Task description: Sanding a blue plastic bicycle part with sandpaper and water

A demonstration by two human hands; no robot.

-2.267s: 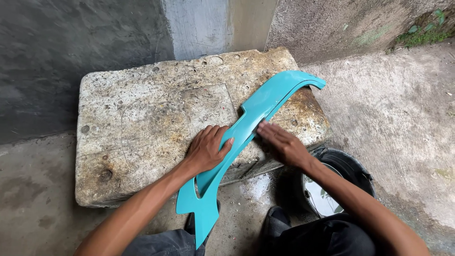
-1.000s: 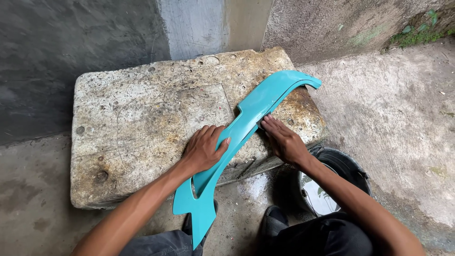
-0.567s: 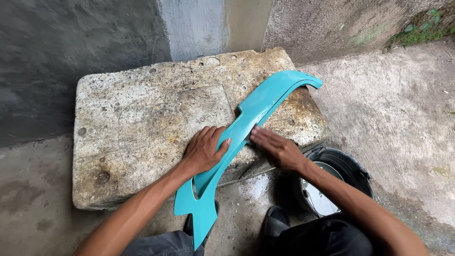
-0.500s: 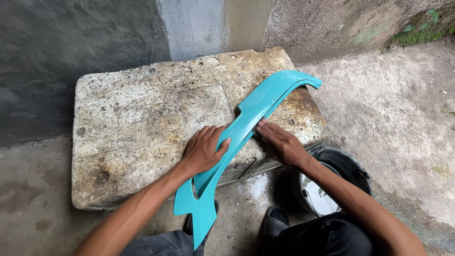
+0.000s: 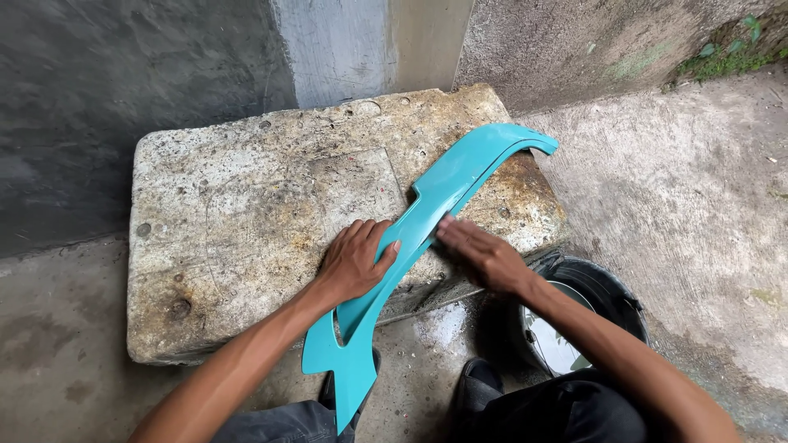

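A long curved turquoise plastic panel [image 5: 460, 176] lies slantwise across a worn concrete slab [image 5: 246, 205], its forked lower end hanging over the slab's front edge. My left hand [image 5: 355, 261] presses on the panel's middle from the left, fingers curled over its edge. My right hand [image 5: 480, 253] lies flat on the panel just right of the left hand, fingers together and blurred; whether something is under the palm is hidden.
A black bucket [image 5: 611, 291] with water stands on the wet concrete floor to the right of the slab's front corner. A dark wall rises behind the slab. My dark shoes [image 5: 480, 385] are below the slab's edge.
My right hand has slid back and forth along the panel's surface, ending up lower and nearer the left hand. The left hand and the panel have stayed in place.
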